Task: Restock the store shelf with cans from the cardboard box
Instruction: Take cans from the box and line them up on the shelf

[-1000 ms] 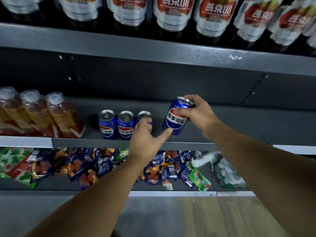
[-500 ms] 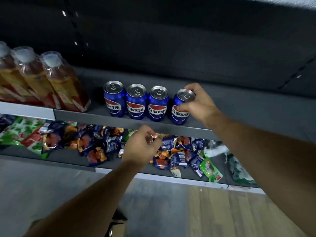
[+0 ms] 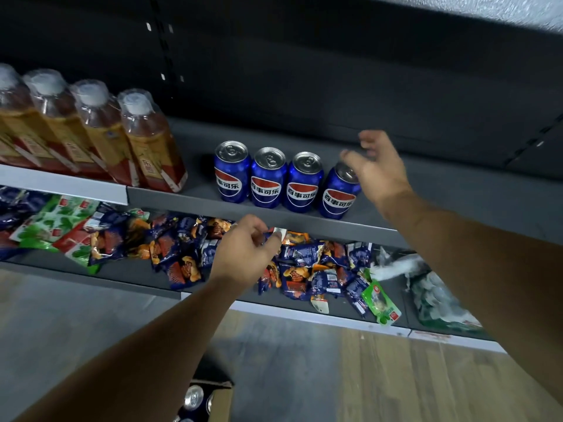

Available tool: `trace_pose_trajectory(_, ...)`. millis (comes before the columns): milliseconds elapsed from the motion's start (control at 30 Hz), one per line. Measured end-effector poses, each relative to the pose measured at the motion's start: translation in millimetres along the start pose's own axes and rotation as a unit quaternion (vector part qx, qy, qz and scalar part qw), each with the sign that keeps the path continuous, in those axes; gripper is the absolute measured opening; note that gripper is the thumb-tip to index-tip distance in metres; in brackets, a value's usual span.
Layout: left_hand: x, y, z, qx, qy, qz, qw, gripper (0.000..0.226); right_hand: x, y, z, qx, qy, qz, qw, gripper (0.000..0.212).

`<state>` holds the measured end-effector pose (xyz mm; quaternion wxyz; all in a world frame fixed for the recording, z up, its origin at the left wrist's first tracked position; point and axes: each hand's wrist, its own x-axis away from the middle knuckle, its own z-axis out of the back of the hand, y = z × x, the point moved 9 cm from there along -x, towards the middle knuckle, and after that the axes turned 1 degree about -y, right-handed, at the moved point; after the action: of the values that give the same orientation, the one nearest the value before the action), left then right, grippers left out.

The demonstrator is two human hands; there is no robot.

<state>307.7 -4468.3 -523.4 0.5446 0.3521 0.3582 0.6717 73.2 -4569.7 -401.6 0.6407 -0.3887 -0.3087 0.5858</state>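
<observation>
Several blue cola cans stand in a row on the dark grey shelf (image 3: pixel 457 196). The rightmost can (image 3: pixel 336 197) stands upright at the end of that row. My right hand (image 3: pixel 377 169) hovers just above and right of it, fingers spread, holding nothing. My left hand (image 3: pixel 248 251) hangs lower, in front of the shelf's front edge, with fingers loosely curled and nothing in them. At the bottom edge, the cardboard box (image 3: pixel 217 400) on the floor shows a few can tops (image 3: pixel 193 397), partly hidden by my left forearm.
Bottles of orange-brown drink (image 3: pixel 149 144) stand left of the cans. The shelf below holds a heap of snack packets (image 3: pixel 182 251) and a plastic bag (image 3: pixel 438 303) at the right. The can shelf is bare to the right of the row. Wooden floor lies below.
My right hand has let go of the rightmost can and lifted off it with fingers spread. My left hand has stayed low. The view has tilted down, bringing the box into sight.
</observation>
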Motion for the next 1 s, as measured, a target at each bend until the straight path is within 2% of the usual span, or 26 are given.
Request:
trace_pose_trajectory(33, 2, 0, 5, -0.002, 0.001, -0.001, 1.000, 0.024, 2, -13, 6, 0.021, 0.039, 0.033, 0.998, 0.046)
trace_pose_trajectory(100, 6, 0, 17, -0.002, 0.003, 0.000, 1.000, 0.024, 12, -37, 2, 0.038, 0.059, 0.075, 0.995, 0.034)
trace_pose_trajectory(167, 11, -7, 34, 0.008, 0.011, 0.003, 1.000, 0.023, 25, -50, -20, 0.034, 0.038, 0.092, 0.994, 0.026)
trace_pose_trajectory(333, 36, -60, 88, 0.010, 0.054, 0.026, 0.998, 0.025, 71, -48, -107, 0.024, -0.042, 0.095, 0.994, 0.024)
trace_pose_trajectory(600, 115, -214, 138, -0.019, 0.059, 0.090, 0.994, 0.026, 175, 26, -266, 0.028, -0.145, 0.042, 0.988, 0.022)
trace_pose_trajectory(833, 179, -342, 129, -0.045, 0.038, 0.167, 0.984, 0.025, 274, 113, -368, 0.045, -0.239, -0.010, 0.970, 0.023)
trace_pose_trajectory(1000, 226, -420, 103, -0.040, 0.020, 0.215, 0.976, 0.030, 346, 191, -417, 0.082, -0.276, -0.062, 0.956, 0.028)
